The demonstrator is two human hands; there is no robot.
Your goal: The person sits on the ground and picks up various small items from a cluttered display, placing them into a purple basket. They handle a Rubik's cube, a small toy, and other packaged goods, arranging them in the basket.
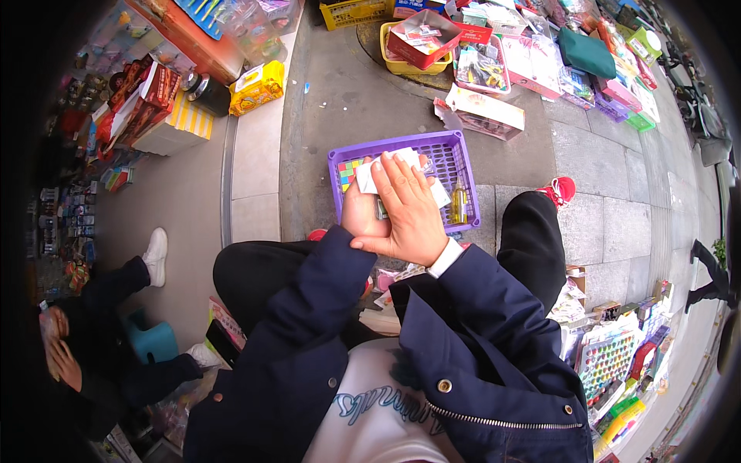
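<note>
My left hand (pixel 362 211) lies palm up, mostly covered by my right hand (pixel 408 208), whose palm is down and fingers stretched out. Between them is a folded white sheet (pixel 366 178), tissue or paper, with its edges sticking out. Both hands are over a purple plastic basket (pixel 463 151) with a lattice bottom. Inside it, a multicoloured checkered item (pixel 349 172) is at the left and a small bottle of yellow liquid (pixel 459 202) at the right. A pale flat piece (pixel 441 195) shows beside my right hand. My hands hide the basket's middle.
Beyond the basket lies an opened carton (pixel 486 113). Farther back, a red box (pixel 425 40) rests on a yellow basket (pixel 417 66). Boxed goods (pixel 613 353) stand at the lower right. A yellow wipes pack (pixel 257 87) sits by the doorway; a person (pixel 69 364) is at left.
</note>
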